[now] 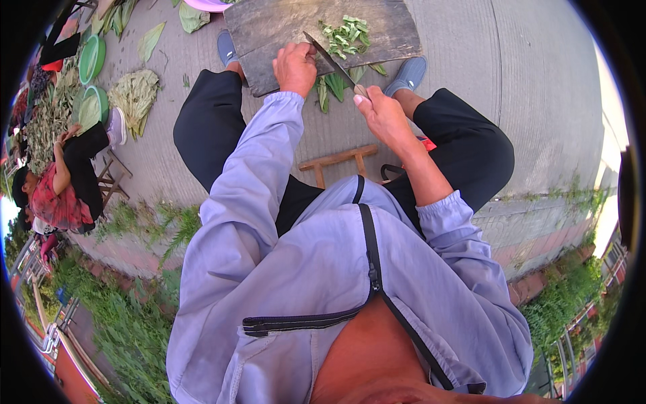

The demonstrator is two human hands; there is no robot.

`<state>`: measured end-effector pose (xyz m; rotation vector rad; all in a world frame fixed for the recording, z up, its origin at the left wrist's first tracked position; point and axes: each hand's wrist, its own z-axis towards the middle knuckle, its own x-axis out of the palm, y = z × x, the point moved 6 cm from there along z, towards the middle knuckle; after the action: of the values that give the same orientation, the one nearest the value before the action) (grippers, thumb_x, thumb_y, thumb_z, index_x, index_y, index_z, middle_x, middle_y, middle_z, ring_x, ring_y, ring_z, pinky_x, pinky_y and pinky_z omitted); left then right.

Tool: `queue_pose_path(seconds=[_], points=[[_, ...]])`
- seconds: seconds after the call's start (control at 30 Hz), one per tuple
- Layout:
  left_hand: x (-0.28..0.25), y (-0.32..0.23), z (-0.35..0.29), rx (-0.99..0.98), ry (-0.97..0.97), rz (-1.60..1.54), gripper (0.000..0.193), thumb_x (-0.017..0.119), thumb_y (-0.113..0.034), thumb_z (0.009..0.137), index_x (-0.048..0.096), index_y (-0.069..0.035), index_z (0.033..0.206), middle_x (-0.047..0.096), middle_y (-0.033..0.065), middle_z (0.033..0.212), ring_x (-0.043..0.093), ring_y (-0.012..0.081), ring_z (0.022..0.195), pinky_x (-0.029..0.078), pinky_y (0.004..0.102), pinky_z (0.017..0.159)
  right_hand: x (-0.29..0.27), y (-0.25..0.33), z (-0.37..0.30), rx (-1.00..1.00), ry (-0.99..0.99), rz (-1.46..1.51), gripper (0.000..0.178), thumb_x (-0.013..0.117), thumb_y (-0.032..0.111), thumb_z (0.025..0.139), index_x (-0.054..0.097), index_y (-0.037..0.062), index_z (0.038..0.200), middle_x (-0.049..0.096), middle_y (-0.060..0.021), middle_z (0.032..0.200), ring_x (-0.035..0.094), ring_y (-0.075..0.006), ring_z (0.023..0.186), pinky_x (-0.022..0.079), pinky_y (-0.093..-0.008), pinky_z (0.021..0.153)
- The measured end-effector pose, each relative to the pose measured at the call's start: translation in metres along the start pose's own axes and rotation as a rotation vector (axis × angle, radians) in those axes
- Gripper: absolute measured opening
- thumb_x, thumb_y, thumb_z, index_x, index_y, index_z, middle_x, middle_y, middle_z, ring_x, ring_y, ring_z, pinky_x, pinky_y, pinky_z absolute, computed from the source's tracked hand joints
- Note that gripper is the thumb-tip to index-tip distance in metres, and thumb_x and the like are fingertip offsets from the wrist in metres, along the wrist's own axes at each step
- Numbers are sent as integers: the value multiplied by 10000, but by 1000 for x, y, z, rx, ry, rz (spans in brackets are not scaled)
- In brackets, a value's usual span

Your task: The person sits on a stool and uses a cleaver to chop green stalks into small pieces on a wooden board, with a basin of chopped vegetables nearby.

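My right hand [387,120] grips the handle of a knife [331,59], whose dark blade slants up and left across the near edge of a worn wooden board [269,30]. Close by the blade's tip, my left hand [295,69] rests on the board with its fingers curled in. Whatever those fingers hold, if anything, is hidden. Chopped green leaf pieces [346,35] lie heaped on the board, right of the blade. Longer green leaf strips [324,94] have fallen on the ground below the board's near edge.
Between my knees is a small wooden stool [338,157]. Large dry leaves [134,94] lie on the concrete to the left, near green basins [92,59]. Another person [60,182] sits beyond, holding a leaf. A pink basin [208,5] touches the top edge of view.
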<state>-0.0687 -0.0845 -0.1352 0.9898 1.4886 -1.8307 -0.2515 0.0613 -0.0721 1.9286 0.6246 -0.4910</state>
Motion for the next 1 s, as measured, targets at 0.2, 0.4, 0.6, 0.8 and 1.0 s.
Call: queue_pose_path(seconds=[0.2,0.4,0.6,0.8,1.0], points=[[1,1,0,3,15,12,140,713,-116,855,776,-203,944,697,35,1018,633,302,1046,456,472,878,6,1,-7,-7,-10,-40,384,560,350,1075,551,-34,1091,686,-359,1037,665,-556,956,510,-607,848],[1,1,-1,-2,19,1,133,709,-121,860,775,-202,943,695,35,1017,633,303,1044,456,475,871,8,2,-4,5,-14,-43,370,548,329,1079,548,-41,1090,688,-359,1031,668,-558,948,509,-608,857],[2,3,-2,19,-4,13,135,711,-122,854,770,-212,936,693,35,1012,639,309,1028,463,482,865,8,5,-7,6,-10,-46,364,536,324,1083,540,-40,1097,688,-361,1030,666,-562,951,506,-611,857],[2,3,-2,15,2,27,148,713,-118,851,769,-216,947,694,34,1014,641,310,1027,466,482,865,12,5,-6,-7,-21,-59,359,529,317,1085,534,-42,1095,690,-366,1017,669,-565,934,510,-620,850],[2,2,-3,35,-11,18,148,715,-110,848,767,-209,944,691,34,1007,641,309,1029,466,481,871,13,6,-2,-9,-18,-88,365,525,305,1086,524,-60,1076,693,-373,971,673,-574,894,522,-629,828]])
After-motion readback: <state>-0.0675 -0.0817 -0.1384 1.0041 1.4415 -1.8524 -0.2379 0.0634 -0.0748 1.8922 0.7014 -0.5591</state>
